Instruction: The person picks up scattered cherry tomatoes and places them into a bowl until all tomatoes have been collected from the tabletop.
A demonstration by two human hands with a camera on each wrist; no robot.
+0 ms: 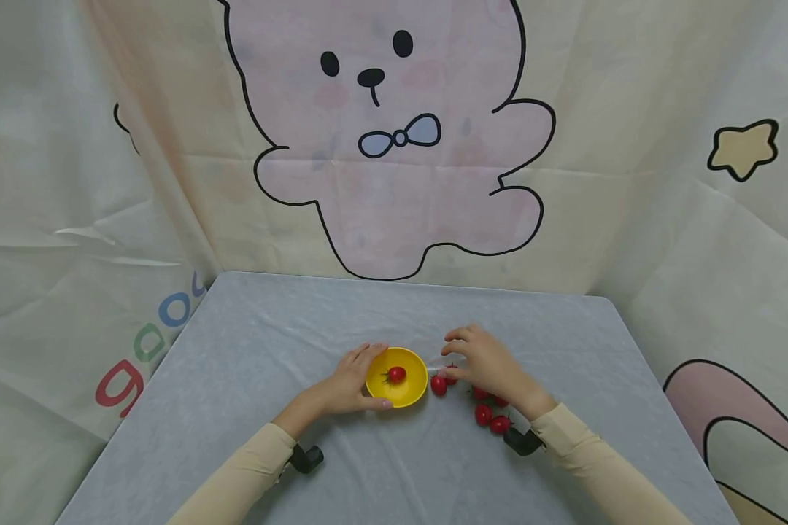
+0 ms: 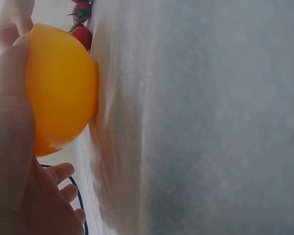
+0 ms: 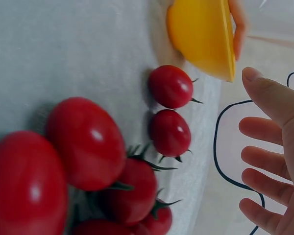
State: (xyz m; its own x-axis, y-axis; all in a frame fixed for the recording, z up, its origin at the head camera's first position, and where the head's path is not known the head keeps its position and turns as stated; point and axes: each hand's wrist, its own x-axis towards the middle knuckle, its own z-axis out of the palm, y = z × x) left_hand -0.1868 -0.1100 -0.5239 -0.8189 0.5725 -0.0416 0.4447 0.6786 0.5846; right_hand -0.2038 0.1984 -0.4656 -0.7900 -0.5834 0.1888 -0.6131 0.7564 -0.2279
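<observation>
A yellow bowl [image 1: 371, 389] stands on the cloth with one cherry tomato [image 1: 397, 375] inside it. My left hand [image 1: 353, 380] holds the bowl at its left side, thumb at the near rim and fingers at the far rim. In the left wrist view the bowl [image 2: 63, 88] hides part of that hand. My right hand [image 1: 489, 364] is raised over the cloth right of the bowl, its fingers [image 3: 262, 129] spread and holding nothing. Two cherry tomatoes [image 3: 170, 86] lie between the bowl and the right hand's fingertips. Several more cherry tomatoes [image 3: 85, 142] lie clustered beneath the right wrist.
A grey-blue cloth [image 1: 394, 474] covers the table. Black wrist mounts [image 1: 306, 459] sit at both cuffs, the right one close to the clustered tomatoes. Behind the table hangs a printed curtain [image 1: 381, 204] with a bear, and curtain also lines both sides.
</observation>
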